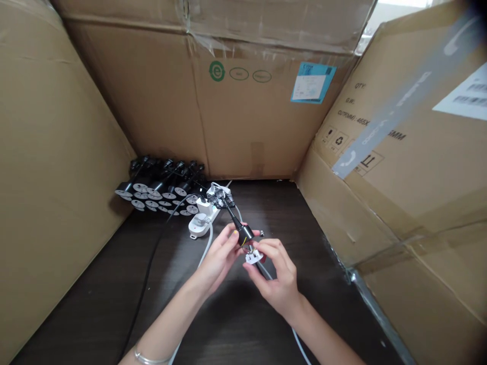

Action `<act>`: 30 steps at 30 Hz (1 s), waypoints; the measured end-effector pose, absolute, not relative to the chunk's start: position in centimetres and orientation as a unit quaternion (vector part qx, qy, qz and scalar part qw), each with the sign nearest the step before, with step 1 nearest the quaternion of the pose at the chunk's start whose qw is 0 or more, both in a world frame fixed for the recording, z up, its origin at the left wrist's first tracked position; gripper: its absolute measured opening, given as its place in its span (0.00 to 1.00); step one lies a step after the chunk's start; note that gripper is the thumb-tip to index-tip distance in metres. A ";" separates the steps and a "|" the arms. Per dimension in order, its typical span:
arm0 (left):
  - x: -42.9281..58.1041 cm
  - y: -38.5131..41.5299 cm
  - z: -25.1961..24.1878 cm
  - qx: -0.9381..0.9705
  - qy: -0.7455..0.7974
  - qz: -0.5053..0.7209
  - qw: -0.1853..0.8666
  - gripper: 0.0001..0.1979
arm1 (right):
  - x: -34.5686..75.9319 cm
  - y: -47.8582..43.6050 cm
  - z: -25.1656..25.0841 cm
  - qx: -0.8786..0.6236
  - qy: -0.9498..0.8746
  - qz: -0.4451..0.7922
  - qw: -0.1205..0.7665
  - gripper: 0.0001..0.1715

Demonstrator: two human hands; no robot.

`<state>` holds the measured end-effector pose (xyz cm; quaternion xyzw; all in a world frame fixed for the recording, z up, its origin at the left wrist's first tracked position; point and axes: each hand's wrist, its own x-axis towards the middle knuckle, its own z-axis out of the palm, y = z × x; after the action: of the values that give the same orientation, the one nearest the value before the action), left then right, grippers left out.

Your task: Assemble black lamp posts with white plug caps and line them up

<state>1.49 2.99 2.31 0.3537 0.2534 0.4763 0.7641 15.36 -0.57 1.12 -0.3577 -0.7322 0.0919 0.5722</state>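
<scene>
Device (245, 234), gripped by the left hand (222, 249), slants away from the power strip (194, 231), wired end facing the cap (253, 258) the right hand (279, 274) pinches farther out.

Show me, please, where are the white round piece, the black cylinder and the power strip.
White round piece (252, 259): head view, near its middle.
Black cylinder (246, 233): head view, on its side.
Power strip (195, 231): head view, on its near end.
</scene>
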 end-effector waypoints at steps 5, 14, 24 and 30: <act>1.6 2.7 2.4 0.375 0.284 0.496 0.730 0.10 | 15.3 -0.6 0.5 -0.390 -0.780 0.023 0.489 0.28; 1.3 3.0 2.6 0.365 0.253 0.506 0.739 0.09 | 15.5 -0.2 0.3 -0.401 -0.764 0.047 0.502 0.28; 1.6 2.8 2.5 0.363 0.288 0.504 0.729 0.10 | 15.6 -0.2 0.6 -0.373 -0.819 -0.038 0.434 0.28; 1.8 2.7 2.3 0.354 0.307 0.520 0.714 0.11 | 15.8 0.0 0.7 -0.381 -0.816 -0.028 0.434 0.25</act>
<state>1.80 2.74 2.29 0.3541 0.3069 0.5201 0.7141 15.77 0.00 0.67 -0.3810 -0.8159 -0.0283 0.4339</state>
